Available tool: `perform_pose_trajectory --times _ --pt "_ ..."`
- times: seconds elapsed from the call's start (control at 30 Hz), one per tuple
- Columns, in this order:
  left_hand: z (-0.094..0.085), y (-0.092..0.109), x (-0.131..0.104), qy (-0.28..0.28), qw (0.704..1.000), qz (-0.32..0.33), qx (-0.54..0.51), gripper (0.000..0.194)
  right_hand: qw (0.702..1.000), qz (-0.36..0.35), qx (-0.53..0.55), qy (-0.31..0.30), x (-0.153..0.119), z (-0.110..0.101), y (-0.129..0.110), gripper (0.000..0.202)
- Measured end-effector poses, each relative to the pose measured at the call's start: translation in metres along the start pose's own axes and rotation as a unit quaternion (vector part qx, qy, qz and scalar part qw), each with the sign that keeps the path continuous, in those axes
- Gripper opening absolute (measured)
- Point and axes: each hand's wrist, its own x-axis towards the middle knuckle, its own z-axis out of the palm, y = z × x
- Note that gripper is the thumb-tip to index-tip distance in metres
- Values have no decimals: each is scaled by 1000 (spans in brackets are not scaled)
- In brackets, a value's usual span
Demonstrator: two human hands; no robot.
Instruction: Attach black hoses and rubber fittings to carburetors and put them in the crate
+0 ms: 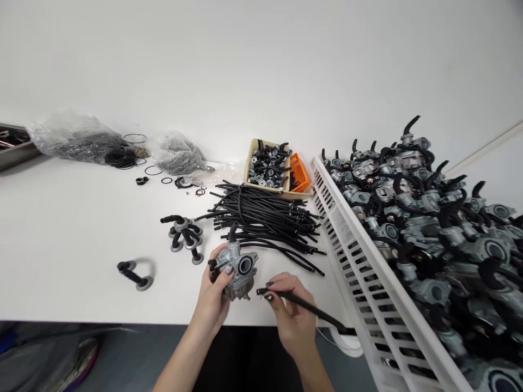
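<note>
Near the tabletop (61,245) edge, the right hand (292,313) pinches a black hose (306,307) in a closed grip; its long axis runs left-right, free end pointing left toward the carburetor (237,269). The left hand (214,296) clasps that carburetor from the left, round bore facing the camera, black cap up. Beyond lies a pile of black hoses (265,218), capped fittings (186,237) to its left. Right, a white crate (368,272) holds many carburetors. Farther back sits a tan tray (253,149).

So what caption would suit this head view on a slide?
Left hand holds a carburetor, right hand a black rubber hose, beside a white crate of carburetors.
</note>
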Motion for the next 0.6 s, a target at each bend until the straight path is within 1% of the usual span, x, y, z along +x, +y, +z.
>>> perform_pose_trajectory --times 0.07,0.1,0.2,0.4,0.5,0.6 --pt "0 0 0 1 1000 8 7 63 1000 15 5 5 -17 0 14 12" --pt "1 0 0 3 1000 9 8 62 1000 16 6 20 -22 1 19 11" --pt "3 0 -1 14 1000 7 8 60 998 7 -6 58 -29 2 26 10" --pt "6 1 -2 36 999 17 5 60 998 4 -58 27 -26 3 22 9" --pt "6 0 -2 37 999 19 7 59 998 7 -66 15 -25 4 19 9" --pt "6 0 -3 41 999 25 17 57 998 14 -64 16 -25 5 18 9"
